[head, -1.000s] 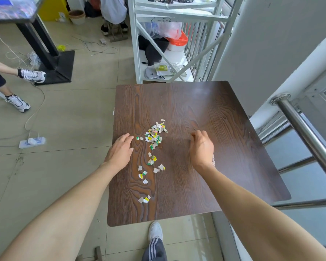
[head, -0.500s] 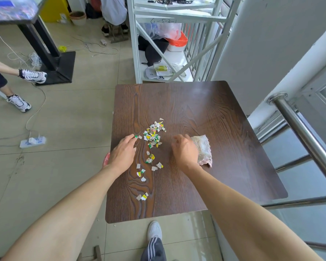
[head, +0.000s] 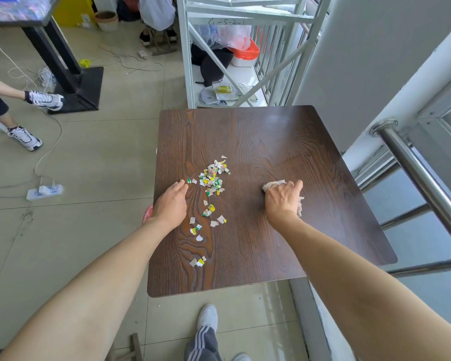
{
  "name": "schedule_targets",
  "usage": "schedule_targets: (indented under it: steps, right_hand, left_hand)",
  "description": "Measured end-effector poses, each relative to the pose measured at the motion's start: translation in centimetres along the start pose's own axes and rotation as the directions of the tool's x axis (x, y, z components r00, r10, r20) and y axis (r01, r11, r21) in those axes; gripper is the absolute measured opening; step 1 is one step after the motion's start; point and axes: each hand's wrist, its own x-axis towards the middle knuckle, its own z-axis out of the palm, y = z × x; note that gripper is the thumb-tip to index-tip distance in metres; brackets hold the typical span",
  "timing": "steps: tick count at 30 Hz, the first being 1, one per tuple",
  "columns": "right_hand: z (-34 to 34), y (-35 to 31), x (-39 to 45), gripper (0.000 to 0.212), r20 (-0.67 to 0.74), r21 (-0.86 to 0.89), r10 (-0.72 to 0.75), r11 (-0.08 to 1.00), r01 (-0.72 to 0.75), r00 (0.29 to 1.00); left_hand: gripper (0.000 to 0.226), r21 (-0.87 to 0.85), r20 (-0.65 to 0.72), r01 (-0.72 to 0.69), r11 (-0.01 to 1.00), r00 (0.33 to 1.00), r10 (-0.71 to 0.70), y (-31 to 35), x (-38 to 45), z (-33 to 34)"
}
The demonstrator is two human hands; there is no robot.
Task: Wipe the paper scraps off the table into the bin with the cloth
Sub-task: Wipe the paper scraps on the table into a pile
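Observation:
Coloured paper scraps (head: 212,181) lie in a loose pile on the dark wooden table (head: 271,142), with several more trailing toward the near edge (head: 198,262). My right hand (head: 283,201) presses a small beige cloth (head: 273,184) flat on the table, well right of the pile. My left hand (head: 171,203) rests open on the table's left edge, fingertips almost touching the leftmost scrap. A red rim (head: 148,212), perhaps the bin, peeks out under the table edge below my left wrist; most of it is hidden.
A white metal rack (head: 188,50) with bags stands just beyond the table. A steel handrail (head: 422,175) runs along the right. Another person's legs and sneakers (head: 24,138) and a power strip (head: 44,191) with cables are on the floor at left. My own foot (head: 207,317) is below the table.
My right hand, which had slid the cloth left close to the scraps, has moved back to the right with it. My left hand has stayed at the left edge.

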Motion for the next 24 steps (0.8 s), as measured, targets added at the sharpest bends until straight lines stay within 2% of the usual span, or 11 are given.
schedule_targets:
  steps: [3, 6, 9, 14, 16, 18, 24]
  right_hand:
    - [-0.5, -0.4, 0.7, 0.030, 0.032, -0.123, -0.047, 0.991, 0.050, 0.998]
    - [-0.8, -0.7, 1.3, 0.023, 0.064, -0.152, -0.068, 0.985, 0.077, 0.996]
    - [-0.6, -1.1, 1.8, 0.018, 0.066, -0.047, -0.042, 0.998, 0.045, 0.997]
    - [0.6, -2.2, 1.5, 0.034, 0.012, 0.228, 0.112, 0.967, -0.112, 0.994]
    - [0.8, -2.5, 1.0, 0.040, 0.019, 0.279, 0.166, 0.946, -0.165, 0.986]
    - [0.6, -2.7, 0.6, 0.038, 0.039, 0.319, 0.191, 0.928, -0.193, 0.981]
    - [-0.6, -3.5, -0.3, 0.032, 0.085, 0.367, 0.178, 0.909, -0.197, 0.980]
  left_hand:
    - [0.053, 0.008, -0.014, -0.007, 1.000, 1.000, 0.007, 0.0, -0.1, 0.3]
    - [0.053, 0.014, -0.014, -0.025, 1.000, 1.000, 0.025, -0.3, 0.0, 0.3]
    - [0.053, 0.019, -0.014, -0.047, 0.999, 0.999, 0.047, -0.8, 0.2, 0.3]
    - [0.052, 0.070, -0.038, -0.096, 0.993, 0.994, 0.099, -1.1, 0.6, 0.0]
    - [0.050, 0.091, -0.034, -0.111, 0.990, 0.993, 0.114, -1.3, 1.1, -0.4]
    - [0.047, 0.101, -0.018, -0.127, 0.987, 0.991, 0.130, -1.5, 1.5, -0.8]
    - [0.045, 0.099, 0.000, -0.184, 0.978, 0.983, 0.185, -1.8, 1.7, -2.0]
